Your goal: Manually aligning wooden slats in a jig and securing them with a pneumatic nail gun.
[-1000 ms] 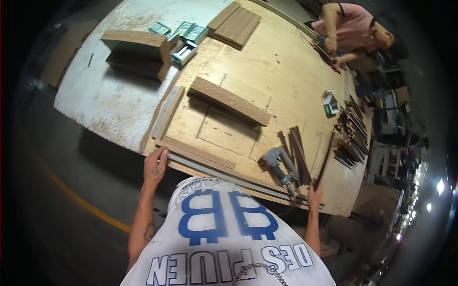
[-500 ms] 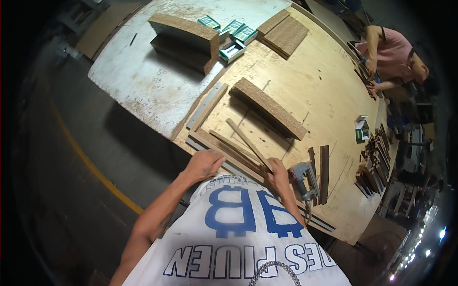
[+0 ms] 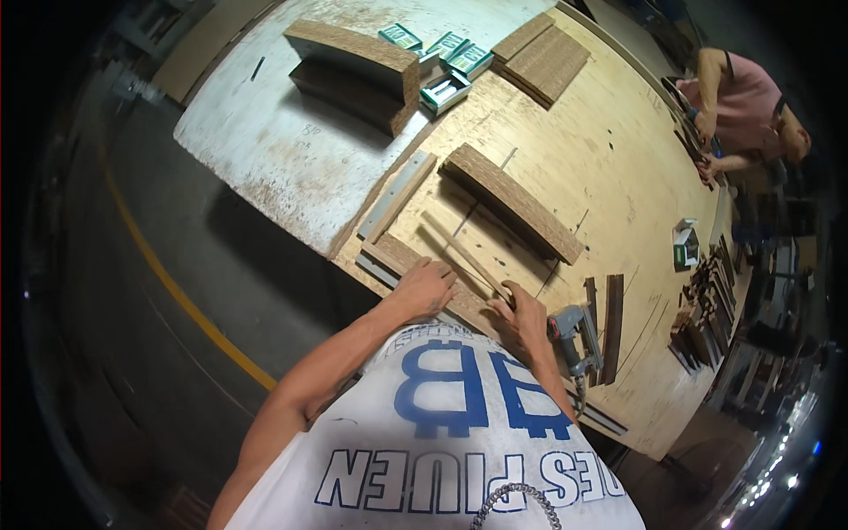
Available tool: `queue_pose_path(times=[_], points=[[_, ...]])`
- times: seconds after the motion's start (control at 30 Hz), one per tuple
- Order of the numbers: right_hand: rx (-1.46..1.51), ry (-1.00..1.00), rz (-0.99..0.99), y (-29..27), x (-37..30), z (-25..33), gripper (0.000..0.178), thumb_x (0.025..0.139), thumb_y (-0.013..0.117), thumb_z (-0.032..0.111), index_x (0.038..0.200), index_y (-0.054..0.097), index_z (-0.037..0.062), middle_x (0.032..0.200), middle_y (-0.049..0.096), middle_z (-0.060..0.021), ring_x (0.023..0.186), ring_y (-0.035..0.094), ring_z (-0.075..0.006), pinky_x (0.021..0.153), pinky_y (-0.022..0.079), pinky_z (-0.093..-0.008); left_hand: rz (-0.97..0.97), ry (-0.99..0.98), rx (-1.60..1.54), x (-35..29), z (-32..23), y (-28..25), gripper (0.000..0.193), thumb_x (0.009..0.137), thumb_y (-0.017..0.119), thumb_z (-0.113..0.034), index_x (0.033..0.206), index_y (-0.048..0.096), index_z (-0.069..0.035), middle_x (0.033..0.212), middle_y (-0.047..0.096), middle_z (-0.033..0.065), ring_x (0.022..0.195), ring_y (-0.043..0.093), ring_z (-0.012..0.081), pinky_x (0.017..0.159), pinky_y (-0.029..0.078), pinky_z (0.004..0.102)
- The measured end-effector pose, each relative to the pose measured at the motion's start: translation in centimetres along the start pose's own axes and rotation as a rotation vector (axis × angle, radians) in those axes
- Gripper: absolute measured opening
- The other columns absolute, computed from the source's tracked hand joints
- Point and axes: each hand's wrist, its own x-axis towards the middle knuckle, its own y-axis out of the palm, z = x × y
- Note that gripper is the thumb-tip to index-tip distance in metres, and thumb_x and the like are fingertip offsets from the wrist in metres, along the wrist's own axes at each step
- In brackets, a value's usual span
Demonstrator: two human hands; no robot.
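Note:
My right hand [image 3: 523,320] is closed around the near end of a thin wooden strip [image 3: 459,252], which slants up and away to the left above the table. My left hand [image 3: 427,290] rests with bent fingers over a long brown board [image 3: 393,250] along the table's near edge. What its fingertips grip, if anything, is hidden. A grey metal strip [image 3: 378,268] runs beside the board at the edge. Just right of my right hand lies a grey nail gun [image 3: 571,340] with its hose attached.
A curved particleboard piece [image 3: 512,203] stands mid-table. Farther off are a larger curved piece [image 3: 353,75], green-and-white boxes [image 3: 444,91] and stacked boards [image 3: 543,60]. Dark strips [image 3: 702,305] lie at right, near a small box [image 3: 685,246]. A co-worker [image 3: 738,106] bends over the far right edge.
My left hand has moved right and forward, from the metal strip onto the board. The right hand still holds the thin wooden strip. The whole view has shifted slightly.

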Motion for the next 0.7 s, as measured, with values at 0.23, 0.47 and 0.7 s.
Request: queue_pose_path(times=[0.23, 0.47, 0.7], points=[[-0.119, -0.434, -0.035, 3.3, 2.6, -1.2, 0.037, 0.094, 0.067, 0.04, 0.112, 0.072, 0.0093, 0.108, 0.066, -0.014, 0.102, 0.061, -0.0323, 0.086, 0.048, -0.0437, -0.022, 0.131, -0.173, 0.3, -2.7, -2.8, 0.029, 0.096, 0.063, -0.023, 0.116, 0.064, -0.001, 0.112, 0.065, 0.0178, 0.115, 0.058, 0.0357, 0.104, 0.043, 0.0463], [0.049, 0.023, -0.129, 4.4, -0.5, 0.0, 0.036, 0.096, 0.064, 0.027, 0.123, 0.068, 0.0023, 0.116, 0.066, -0.0246, 0.107, 0.063, -0.0416, 0.092, 0.05, -0.0465, -0.074, 0.042, -0.058, 1.1, 0.1, 0.0, 0.032, 0.094, 0.065, -0.023, 0.112, 0.063, 0.003, 0.111, 0.061, 0.0191, 0.11, 0.056, 0.0373, 0.1, 0.044, 0.0461], [0.169, 0.506, -0.174, 5.3, -2.1, -1.0, 0.049, 0.095, 0.062, 0.034, 0.118, 0.066, -0.0092, 0.099, 0.072, -0.0293, 0.098, 0.07, -0.0452, 0.089, 0.054, -0.0475, -0.124, 0.077, -0.069, 0.7, 0.9, 0.3, 0.033, 0.092, 0.067, -0.025, 0.11, 0.064, 0.002, 0.11, 0.061, 0.0173, 0.109, 0.055, 0.0352, 0.096, 0.047, 0.0434]])
